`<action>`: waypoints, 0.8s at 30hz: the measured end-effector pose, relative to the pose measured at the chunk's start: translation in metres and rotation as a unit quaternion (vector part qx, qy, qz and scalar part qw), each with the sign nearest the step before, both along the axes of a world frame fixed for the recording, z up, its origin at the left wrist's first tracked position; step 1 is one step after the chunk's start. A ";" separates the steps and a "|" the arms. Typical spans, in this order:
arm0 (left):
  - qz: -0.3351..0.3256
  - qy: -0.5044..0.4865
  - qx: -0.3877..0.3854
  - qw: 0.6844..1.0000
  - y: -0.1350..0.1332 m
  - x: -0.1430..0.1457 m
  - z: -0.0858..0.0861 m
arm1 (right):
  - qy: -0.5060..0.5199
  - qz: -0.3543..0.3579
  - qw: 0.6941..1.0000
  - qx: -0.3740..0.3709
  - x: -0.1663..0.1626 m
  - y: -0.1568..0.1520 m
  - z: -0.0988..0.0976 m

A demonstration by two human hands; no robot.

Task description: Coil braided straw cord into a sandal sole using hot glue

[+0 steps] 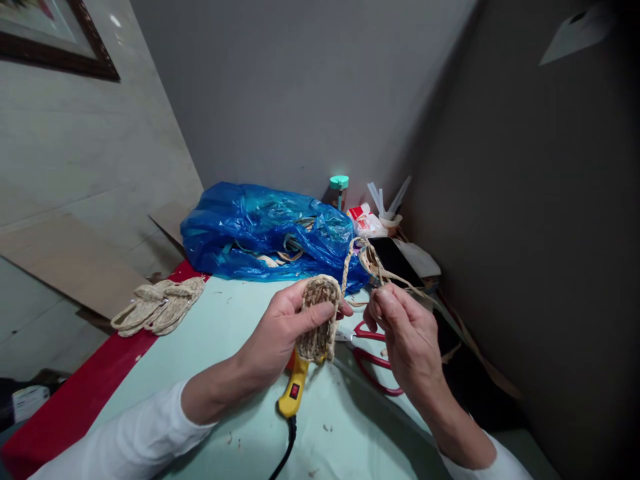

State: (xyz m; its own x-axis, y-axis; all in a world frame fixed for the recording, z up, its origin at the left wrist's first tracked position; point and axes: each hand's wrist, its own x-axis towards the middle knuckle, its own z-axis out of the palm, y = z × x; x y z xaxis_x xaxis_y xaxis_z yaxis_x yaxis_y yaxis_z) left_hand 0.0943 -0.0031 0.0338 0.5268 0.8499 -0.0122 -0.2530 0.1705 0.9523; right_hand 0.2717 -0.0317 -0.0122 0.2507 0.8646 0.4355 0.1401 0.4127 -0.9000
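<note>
My left hand (295, 317) is closed round a small oval piece of braided straw (320, 313), its thumb pressed across the front. From that piece a thin straw braid (346, 270) rises, loops over and comes down to my right hand (403, 327). Thumb and fingers there are pinched on the braid's strand. Below the woven piece lies a yellow glue gun (295, 390) with a red switch and a black cord, its front part hidden. Red-handled scissors (373, 360) lie beneath and beside my right hand, which covers part of them.
A blue plastic bag (265, 230) with straw strips sits at the back. Woven straw pieces (160, 303) lie at the left on the red table edge (75, 407). At the back right are a green-lidded jar (339, 190), a dark flat object (397, 260) and a cup with white sticks (387, 217).
</note>
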 end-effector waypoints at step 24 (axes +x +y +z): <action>0.060 0.214 0.480 0.849 -0.002 -0.004 -0.004 | 0.018 0.014 1.000 0.009 0.014 -0.007 0.011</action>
State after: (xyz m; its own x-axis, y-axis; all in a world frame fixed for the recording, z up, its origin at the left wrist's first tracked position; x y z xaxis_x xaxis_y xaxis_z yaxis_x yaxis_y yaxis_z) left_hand 0.0907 -0.0054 0.0298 0.5582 0.6230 0.5479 0.1897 -0.7387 0.6468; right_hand 0.2855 -0.0388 -0.0014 0.2422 0.8632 0.4430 0.0957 0.4331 -0.8963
